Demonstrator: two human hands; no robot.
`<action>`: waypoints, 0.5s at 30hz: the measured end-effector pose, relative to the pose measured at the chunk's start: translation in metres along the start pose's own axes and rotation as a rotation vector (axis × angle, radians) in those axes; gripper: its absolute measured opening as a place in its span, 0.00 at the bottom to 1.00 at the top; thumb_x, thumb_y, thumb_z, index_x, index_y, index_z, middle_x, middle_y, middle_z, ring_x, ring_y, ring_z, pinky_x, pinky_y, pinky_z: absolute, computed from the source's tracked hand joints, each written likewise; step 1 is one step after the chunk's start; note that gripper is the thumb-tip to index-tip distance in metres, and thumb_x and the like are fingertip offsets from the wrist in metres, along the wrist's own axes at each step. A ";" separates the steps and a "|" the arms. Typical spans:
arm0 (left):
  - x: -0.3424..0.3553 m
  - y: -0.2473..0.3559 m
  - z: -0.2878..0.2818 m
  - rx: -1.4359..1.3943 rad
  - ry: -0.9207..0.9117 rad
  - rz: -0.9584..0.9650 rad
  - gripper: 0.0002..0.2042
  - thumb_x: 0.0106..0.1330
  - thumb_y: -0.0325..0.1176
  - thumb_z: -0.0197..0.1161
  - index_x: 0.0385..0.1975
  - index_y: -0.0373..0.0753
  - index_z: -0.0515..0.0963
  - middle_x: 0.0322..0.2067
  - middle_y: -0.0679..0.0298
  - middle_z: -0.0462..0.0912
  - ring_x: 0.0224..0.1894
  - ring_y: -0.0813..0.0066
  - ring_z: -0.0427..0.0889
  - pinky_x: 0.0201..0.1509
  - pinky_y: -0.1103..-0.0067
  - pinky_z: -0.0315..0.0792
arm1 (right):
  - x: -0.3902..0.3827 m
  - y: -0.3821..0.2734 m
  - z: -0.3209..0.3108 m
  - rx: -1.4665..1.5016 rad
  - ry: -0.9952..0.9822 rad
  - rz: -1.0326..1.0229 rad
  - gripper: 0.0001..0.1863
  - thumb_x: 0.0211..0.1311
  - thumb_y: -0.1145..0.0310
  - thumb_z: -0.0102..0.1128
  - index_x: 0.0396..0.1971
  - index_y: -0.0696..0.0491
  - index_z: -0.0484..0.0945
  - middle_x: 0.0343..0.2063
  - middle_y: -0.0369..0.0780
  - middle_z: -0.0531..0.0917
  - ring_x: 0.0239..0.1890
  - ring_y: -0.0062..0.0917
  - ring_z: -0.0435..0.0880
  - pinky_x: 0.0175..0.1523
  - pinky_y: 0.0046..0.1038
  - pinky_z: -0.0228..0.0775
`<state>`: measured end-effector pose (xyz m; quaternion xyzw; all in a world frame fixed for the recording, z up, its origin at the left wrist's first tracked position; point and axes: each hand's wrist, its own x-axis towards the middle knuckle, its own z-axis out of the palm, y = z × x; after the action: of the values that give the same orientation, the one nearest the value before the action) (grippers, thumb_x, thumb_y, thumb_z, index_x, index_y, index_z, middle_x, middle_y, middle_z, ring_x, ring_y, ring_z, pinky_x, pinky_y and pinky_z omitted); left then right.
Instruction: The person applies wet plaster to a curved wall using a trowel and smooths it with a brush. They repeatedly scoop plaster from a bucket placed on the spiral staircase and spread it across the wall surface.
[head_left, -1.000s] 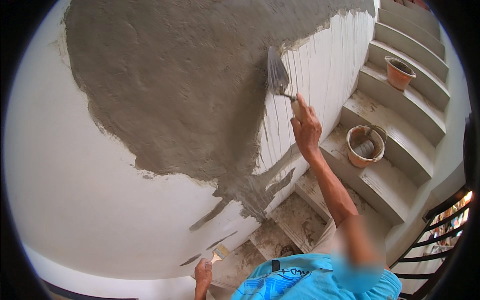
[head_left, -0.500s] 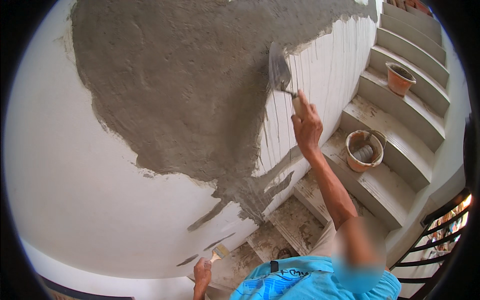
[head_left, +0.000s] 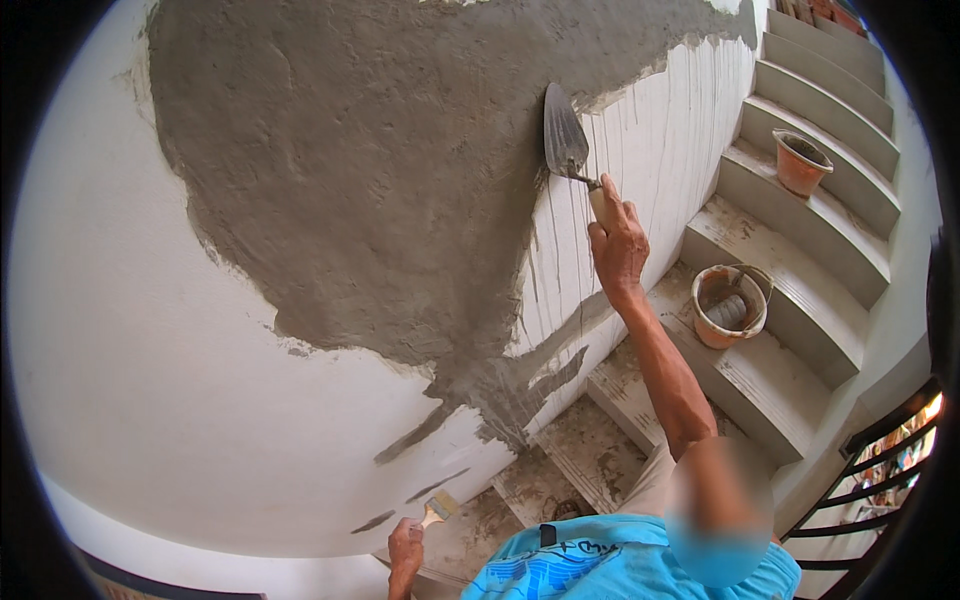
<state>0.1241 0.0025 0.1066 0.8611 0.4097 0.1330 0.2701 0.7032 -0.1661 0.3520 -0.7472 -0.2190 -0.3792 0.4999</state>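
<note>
My right hand [head_left: 621, 245] is closed round the pale handle of a pointed trowel [head_left: 565, 130], index finger stretched along it. The blade lies at the right edge of a broad grey patch of wet mortar [head_left: 350, 180] on the white wall [head_left: 120, 400]; whether it presses on the surface I cannot tell. Low on the left, my left hand [head_left: 405, 548] grips a flat paintbrush [head_left: 437, 508] by its handle. Its bristles point up and to the right, near thin grey smears at the wall's bottom.
A curved staircase [head_left: 790, 270] climbs to the right along the wall, its lower steps stained. One orange bucket [head_left: 708, 327] with a grey roll-like thing inside stands on a step; a smaller bucket [head_left: 800, 178] sits higher. A black railing [head_left: 850, 490] borders the lower right.
The trowel and my right hand have shifted slightly to the right, and the blade has turned so more of its face shows. My left hand and the paintbrush are nearly unmoved.
</note>
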 end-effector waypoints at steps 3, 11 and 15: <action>-0.002 0.004 -0.003 -0.011 -0.004 -0.064 0.10 0.67 0.36 0.59 0.38 0.36 0.80 0.25 0.59 0.79 0.24 0.71 0.81 0.29 0.71 0.76 | -0.011 0.002 0.006 -0.055 -0.072 0.009 0.41 0.50 0.82 0.59 0.68 0.39 0.70 0.33 0.43 0.79 0.33 0.37 0.83 0.39 0.39 0.78; -0.003 0.004 0.002 -0.035 -0.078 -0.136 0.10 0.68 0.35 0.58 0.40 0.36 0.80 0.28 0.56 0.81 0.28 0.64 0.81 0.34 0.69 0.75 | -0.030 -0.004 -0.013 0.050 -0.116 -0.092 0.43 0.48 0.81 0.61 0.69 0.38 0.69 0.32 0.41 0.77 0.33 0.36 0.82 0.38 0.38 0.77; 0.000 0.021 -0.007 -0.046 -0.077 -0.185 0.09 0.66 0.34 0.59 0.39 0.37 0.80 0.32 0.51 0.84 0.37 0.53 0.83 0.44 0.65 0.75 | -0.013 -0.013 -0.001 0.011 -0.056 -0.139 0.42 0.50 0.82 0.61 0.69 0.39 0.70 0.31 0.41 0.77 0.32 0.36 0.81 0.35 0.38 0.76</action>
<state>0.1344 -0.0058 0.1238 0.8178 0.4735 0.0837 0.3163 0.6861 -0.1612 0.3496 -0.7378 -0.2864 -0.3905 0.4703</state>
